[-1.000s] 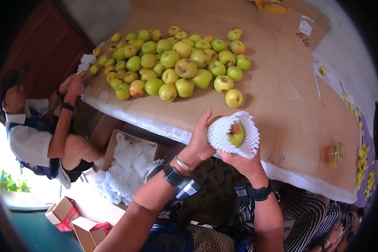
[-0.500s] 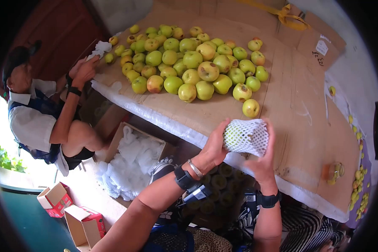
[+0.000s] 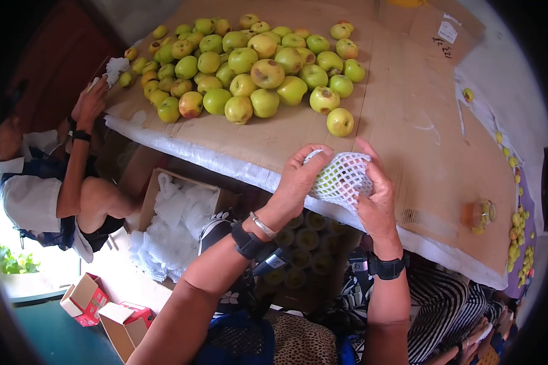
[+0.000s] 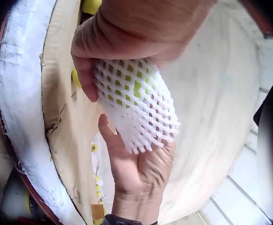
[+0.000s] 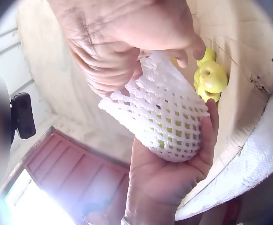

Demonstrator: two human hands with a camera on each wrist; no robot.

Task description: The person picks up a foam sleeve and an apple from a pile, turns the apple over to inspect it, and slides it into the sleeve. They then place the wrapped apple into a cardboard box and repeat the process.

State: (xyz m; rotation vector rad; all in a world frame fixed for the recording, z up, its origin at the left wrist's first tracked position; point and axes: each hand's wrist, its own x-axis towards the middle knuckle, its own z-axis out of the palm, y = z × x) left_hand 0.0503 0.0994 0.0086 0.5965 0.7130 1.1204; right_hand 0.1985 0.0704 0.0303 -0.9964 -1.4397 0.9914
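Observation:
A green apple [image 4: 137, 89] shows through the mesh of a white foam net sleeve [image 3: 346, 175], held just off the table's front edge. My left hand [image 3: 298, 181] cups the covered apple from the left, its thumb over the top in the head view. At the sleeve's looser right end is my right hand [image 3: 379, 201], thumb on the near side and fingers curled at the netting. In the right wrist view, the left palm [image 5: 169, 183] lies under the rounded bottom of the sleeve, and the right fingers overlap its open rim.
Many apples [image 3: 265, 73], some with brown spots, lie on the cardboard-covered table [image 3: 402, 134]. Below are a box of foam nets [image 3: 182, 213] and a crate of wrapped fruit [image 3: 304, 249]. Another person [image 3: 49, 176] sits at left. A jar [image 3: 480, 216] stands at right.
The sleeve's open mouth faced up with the apple visible inside; now it is tipped sideways and the mesh covers the apple. My right fingers have moved onto its loose end.

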